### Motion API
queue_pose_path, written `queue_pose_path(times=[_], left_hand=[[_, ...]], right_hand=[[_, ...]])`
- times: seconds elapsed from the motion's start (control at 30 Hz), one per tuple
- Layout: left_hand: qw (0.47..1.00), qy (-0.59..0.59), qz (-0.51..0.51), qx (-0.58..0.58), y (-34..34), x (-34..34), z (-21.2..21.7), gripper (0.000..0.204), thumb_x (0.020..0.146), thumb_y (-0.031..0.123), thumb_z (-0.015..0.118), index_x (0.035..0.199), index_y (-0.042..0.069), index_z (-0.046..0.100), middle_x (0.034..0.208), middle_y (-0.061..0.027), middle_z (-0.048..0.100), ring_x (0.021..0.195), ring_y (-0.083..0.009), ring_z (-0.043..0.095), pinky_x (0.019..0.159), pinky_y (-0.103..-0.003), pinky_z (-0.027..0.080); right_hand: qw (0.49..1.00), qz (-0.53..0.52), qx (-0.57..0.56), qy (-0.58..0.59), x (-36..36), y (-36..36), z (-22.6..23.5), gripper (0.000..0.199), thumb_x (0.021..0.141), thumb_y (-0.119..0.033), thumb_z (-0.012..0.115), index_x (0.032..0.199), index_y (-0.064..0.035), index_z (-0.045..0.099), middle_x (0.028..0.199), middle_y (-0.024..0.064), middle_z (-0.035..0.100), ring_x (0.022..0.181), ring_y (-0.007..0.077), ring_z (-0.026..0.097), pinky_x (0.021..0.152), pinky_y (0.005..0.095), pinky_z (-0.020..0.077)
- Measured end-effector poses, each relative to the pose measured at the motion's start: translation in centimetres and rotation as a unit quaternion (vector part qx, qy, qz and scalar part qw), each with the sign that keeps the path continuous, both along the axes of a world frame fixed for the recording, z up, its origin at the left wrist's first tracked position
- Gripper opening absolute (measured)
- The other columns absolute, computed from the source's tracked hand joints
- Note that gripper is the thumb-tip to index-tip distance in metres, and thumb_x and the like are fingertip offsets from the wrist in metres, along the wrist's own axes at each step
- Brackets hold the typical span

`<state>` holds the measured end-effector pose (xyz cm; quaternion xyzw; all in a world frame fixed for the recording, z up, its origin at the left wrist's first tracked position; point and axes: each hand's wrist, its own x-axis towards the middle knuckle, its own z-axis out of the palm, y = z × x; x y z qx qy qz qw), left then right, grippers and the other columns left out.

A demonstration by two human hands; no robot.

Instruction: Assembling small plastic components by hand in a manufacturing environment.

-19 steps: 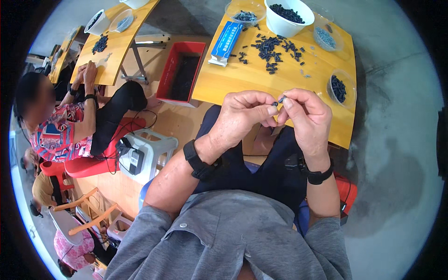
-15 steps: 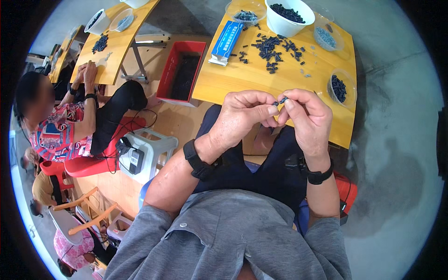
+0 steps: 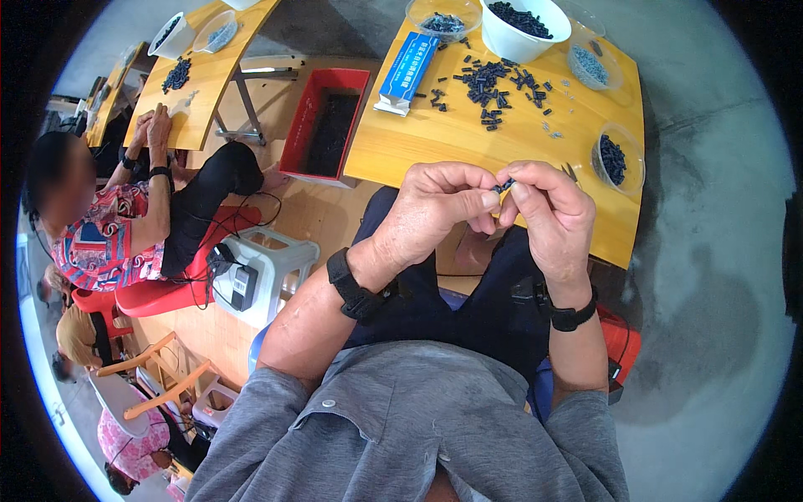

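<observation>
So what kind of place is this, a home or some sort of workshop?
Probably a small hand-assembly workshop. Low yellow tables carry bowls and piles of small black parts, both hands pinch one such part, and another seated person works at a similar table.

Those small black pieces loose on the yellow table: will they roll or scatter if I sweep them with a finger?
The small black pieces look like short cylinders, so they probably roll. They lie scattered on the smooth yellow table, so a sweep would likely spread them. They seem light and stiff.

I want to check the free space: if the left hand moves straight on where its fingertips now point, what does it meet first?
The left hand points right, so it would likely meet the right hand first; both already pinch the small dark piece.
</observation>
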<state>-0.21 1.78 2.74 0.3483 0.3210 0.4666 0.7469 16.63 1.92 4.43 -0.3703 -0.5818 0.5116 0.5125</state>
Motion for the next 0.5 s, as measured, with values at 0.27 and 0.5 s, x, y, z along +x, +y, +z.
queue_pose_path(times=[0.27,0.5], left_hand=[[1.0,-0.02,-0.01,-0.014,0.33,-0.17,-0.09,0.01,0.086,0.003,0.06,0.093,-0.003,0.065,0.078,-0.0059,0.066,0.064,-0.0081,0.059,0.06,-0.021,0.05],[0.999,-0.008,-0.035,-0.013,0.68,-0.19,0.03,0.009,0.087,0.004,0.059,0.09,-0.003,0.065,0.079,-0.0073,0.066,0.064,-0.0076,0.059,0.059,-0.02,0.049]], right_hand=[[1.0,-0.003,0.001,-0.008,-0.14,0.36,-0.29,0.011,0.089,0.003,0.055,0.097,0.0013,0.061,0.093,0.0083,0.064,0.063,0.0072,0.057,0.058,0.0193,0.048],[1.0,-0.001,0.014,-0.019,-0.05,0.6,-0.87,0.011,0.088,0.003,0.055,0.097,0.0007,0.062,0.093,0.0082,0.064,0.064,0.0072,0.057,0.057,0.0195,0.0476]])
